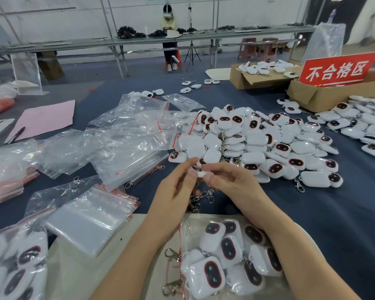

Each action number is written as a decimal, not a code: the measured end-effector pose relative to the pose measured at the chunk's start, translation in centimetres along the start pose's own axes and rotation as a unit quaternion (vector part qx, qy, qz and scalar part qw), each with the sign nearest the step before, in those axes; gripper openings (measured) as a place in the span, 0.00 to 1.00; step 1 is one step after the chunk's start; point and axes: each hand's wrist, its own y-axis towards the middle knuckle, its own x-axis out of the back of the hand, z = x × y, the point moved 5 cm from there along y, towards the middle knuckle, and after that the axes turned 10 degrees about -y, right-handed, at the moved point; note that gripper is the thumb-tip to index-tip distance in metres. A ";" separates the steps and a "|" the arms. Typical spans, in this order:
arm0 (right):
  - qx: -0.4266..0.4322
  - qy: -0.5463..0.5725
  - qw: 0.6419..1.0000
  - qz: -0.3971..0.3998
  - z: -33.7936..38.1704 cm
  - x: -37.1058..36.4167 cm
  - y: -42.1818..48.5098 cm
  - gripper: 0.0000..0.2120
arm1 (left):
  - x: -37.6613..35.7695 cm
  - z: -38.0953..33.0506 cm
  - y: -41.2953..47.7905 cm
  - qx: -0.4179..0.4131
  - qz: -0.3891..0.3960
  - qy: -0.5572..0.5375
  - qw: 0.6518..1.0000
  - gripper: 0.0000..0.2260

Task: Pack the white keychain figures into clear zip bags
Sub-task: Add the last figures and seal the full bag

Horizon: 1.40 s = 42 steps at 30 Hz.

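A small white keychain figure [202,174] sits between my two hands, just in front of a big heap of white figures with dark red-rimmed faces [262,139]. My left hand [178,187] and my right hand [227,180] both pinch it at the fingertips, and metal clasps [204,197] dangle below them. Under my forearms lies a clear zip bag [230,256] holding several figures. Empty clear zip bags with red seals [126,135] are strewn to the left of the heap.
A flat stack of zip bags [91,215] lies at my left, filled bags [15,260] at the bottom left corner. Cardboard boxes [260,80] with a red sign [338,69] stand at the back right. A pink sheet [46,118], a pen and a phone lie far left.
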 end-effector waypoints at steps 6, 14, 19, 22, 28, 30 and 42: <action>-0.004 -0.014 1.000 -0.013 -0.2 0.1 0.2 0.22 | 0.2 1.1 0.5 0.039 0.006 -0.001 0.999 0.17; -0.016 -0.011 1.000 -0.016 -0.6 0.0 0.3 0.12 | 1.0 1.4 0.9 0.040 -0.014 -0.057 0.998 0.11; -0.036 -0.004 0.999 -0.016 -0.8 -0.1 0.4 0.11 | 0.8 1.4 0.9 0.063 -0.006 -0.101 0.993 0.13; -0.032 -0.025 0.999 -0.017 -0.7 -0.1 0.4 0.11 | 1.0 1.4 0.9 0.056 -0.010 -0.088 0.994 0.13; -0.035 -0.034 0.999 -0.023 -0.4 -0.3 0.5 0.11 | 1.4 1.9 1.1 0.070 -0.033 -0.062 0.995 0.12; -0.036 -0.033 0.998 -0.025 -0.4 -0.4 0.4 0.10 | 1.4 1.7 1.1 0.069 -0.036 -0.059 0.995 0.12; -0.065 0.009 0.997 -0.040 -1.0 -0.2 0.4 0.05 | 0.7 0.6 0.4 0.045 -0.037 -0.045 0.997 0.10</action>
